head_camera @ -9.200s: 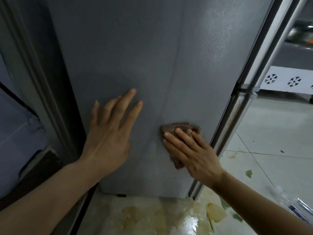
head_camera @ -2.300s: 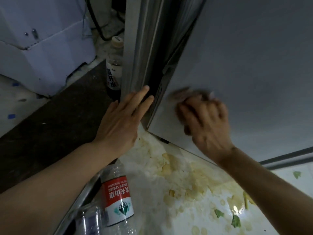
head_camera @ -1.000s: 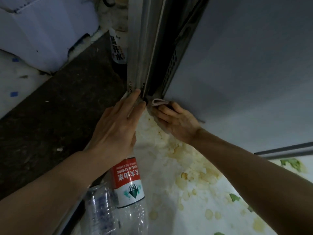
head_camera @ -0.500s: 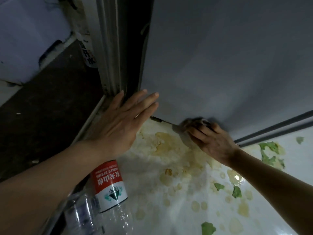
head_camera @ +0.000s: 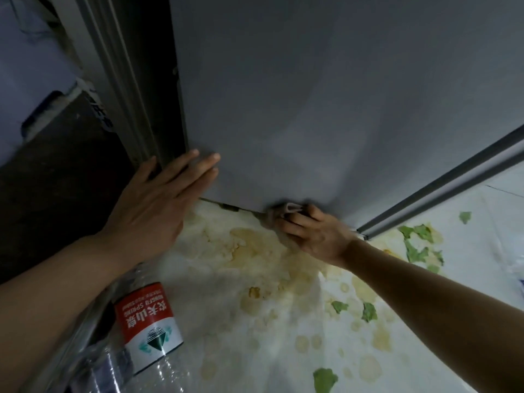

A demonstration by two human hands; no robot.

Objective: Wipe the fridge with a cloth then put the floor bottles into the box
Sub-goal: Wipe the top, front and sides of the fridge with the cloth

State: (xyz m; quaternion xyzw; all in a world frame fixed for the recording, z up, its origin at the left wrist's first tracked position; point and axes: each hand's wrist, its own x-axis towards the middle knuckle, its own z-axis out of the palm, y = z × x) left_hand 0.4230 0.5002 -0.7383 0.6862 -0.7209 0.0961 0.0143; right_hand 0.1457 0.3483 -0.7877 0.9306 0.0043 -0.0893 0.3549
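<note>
The grey side of the fridge point(head_camera: 326, 95) fills the upper view. My left hand point(head_camera: 158, 205) rests flat with spread fingers on its lower left corner. My right hand point(head_camera: 314, 234) grips a small brownish cloth point(head_camera: 279, 214) and presses it against the fridge's bottom edge where it meets the floor. A clear plastic bottle with a red and white label point(head_camera: 147, 327) lies on the floor at lower left, partly under my left forearm. A second clear bottle point(head_camera: 99, 373) lies beside it. No box shows.
The white floor point(head_camera: 255, 350) carries yellowish stains and green leaf scraps point(head_camera: 416, 245). A dark mat point(head_camera: 56, 180) lies left of the fridge. Another labelled bottle point(head_camera: 99, 112) stands behind the fridge's metal frame. A white appliance point(head_camera: 25, 66) sits at far left.
My right hand has slid the cloth right along the fridge's bottom edge. Earlier it wiped higher on the panel and at the left corner. My left hand stays pressed on the lower left corner.
</note>
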